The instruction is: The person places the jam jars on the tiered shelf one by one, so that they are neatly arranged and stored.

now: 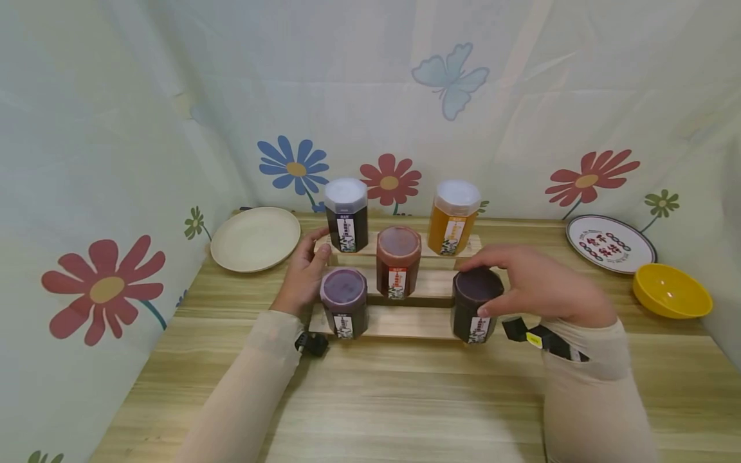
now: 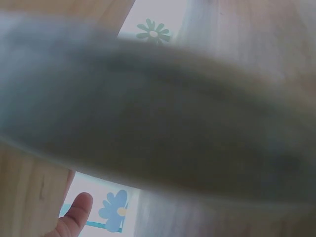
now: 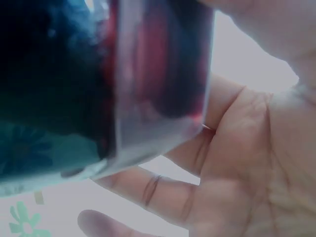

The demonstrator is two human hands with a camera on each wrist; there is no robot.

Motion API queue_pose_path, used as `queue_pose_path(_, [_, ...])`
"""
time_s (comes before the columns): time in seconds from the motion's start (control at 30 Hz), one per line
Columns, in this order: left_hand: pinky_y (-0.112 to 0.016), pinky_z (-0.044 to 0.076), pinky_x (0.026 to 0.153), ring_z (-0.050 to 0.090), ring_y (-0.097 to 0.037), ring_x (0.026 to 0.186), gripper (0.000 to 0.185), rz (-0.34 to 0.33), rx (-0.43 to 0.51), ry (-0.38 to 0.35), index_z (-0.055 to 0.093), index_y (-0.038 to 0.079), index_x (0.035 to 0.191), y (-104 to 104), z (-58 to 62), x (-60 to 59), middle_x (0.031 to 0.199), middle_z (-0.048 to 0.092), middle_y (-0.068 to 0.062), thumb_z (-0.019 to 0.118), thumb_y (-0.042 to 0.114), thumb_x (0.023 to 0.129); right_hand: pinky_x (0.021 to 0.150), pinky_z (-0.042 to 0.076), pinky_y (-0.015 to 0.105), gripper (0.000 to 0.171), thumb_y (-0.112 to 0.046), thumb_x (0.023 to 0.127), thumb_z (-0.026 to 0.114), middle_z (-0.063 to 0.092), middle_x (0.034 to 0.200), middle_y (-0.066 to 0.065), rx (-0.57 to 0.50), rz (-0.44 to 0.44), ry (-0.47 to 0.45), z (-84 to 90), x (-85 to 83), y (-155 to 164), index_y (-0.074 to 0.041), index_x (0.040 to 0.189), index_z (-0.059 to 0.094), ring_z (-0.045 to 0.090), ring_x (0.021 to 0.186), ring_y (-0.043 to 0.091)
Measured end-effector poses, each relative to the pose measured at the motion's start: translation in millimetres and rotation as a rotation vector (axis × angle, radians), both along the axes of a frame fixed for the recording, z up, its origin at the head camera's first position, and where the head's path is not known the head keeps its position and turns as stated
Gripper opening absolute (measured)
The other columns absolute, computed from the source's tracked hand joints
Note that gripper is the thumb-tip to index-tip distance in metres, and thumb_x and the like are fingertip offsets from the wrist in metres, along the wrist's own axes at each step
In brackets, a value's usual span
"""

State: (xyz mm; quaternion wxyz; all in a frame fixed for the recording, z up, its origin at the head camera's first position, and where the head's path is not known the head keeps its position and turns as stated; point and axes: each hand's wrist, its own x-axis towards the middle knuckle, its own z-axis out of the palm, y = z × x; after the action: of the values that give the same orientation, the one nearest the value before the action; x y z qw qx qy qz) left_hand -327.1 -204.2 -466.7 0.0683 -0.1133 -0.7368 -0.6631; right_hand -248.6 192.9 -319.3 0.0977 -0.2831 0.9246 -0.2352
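Observation:
My right hand [image 1: 550,289] grips a dark jar [image 1: 473,325] with a dark lid, thumb in front and fingers behind, at the right end of the lowest step of a wooden stepped stand [image 1: 405,316]. Close up in the right wrist view, the jar [image 3: 163,64] has dark red contents and the palm [image 3: 247,163] faces it. My left hand [image 1: 301,273] holds the stand's left end, beside a purple-lidded jar [image 1: 344,302]. A blurred dark shape hides most of the left wrist view; the left thumb [image 2: 79,212] shows beside wood.
On the stand also stand a reddish-brown jar [image 1: 398,257], a white-lidded dark jar [image 1: 347,215] and a white-lidded orange jar [image 1: 453,218]. A cream plate [image 1: 255,239] lies left; a patterned white plate [image 1: 610,244] and a yellow bowl [image 1: 671,292] lie right. A printed curtain [image 1: 347,96] rises behind.

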Motion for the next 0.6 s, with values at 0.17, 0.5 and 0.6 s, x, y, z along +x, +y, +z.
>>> queue_pose_path(0.17, [-0.041,0.031,0.118,0.041,-0.024,0.144,0.044,-0.003,0.007,0.006,0.046,0.005,0.155,0.2,-1.7,-1.1,0.161,0.045,-0.011,0.049,0.019,0.113,0.097,0.054,0.047,0.062,-0.026,0.077,0.097,0.069,0.131,-0.002,-0.042,0.053,0.013,-2.5,-0.4,-9.7,-0.022,0.133,0.071,0.062,0.116,0.021])
queue_pose_path(0.5, [-0.048,0.026,0.124,0.037,-0.023,0.150,0.043,0.011,0.001,-0.006,0.047,0.008,0.155,1.0,0.1,1.3,0.162,0.045,-0.009,0.049,0.019,0.113,0.101,0.052,0.048,0.062,-0.023,0.080,0.094,0.068,0.135,0.000,-0.049,0.045,-0.033,1.3,4.1,-7.9,-0.015,0.135,0.069,0.061,0.120,0.023])
queue_pose_path(0.6, [-0.048,0.025,0.125,0.035,-0.023,0.152,0.043,0.017,-0.002,-0.017,0.047,0.009,0.155,1.3,-0.5,1.2,0.163,0.044,-0.008,0.049,0.020,0.113,0.105,0.050,0.051,0.062,-0.023,0.081,0.093,0.068,0.139,0.002,-0.047,0.032,-0.044,2.5,4.7,-4.1,-0.016,0.138,0.069,0.061,0.126,0.026])
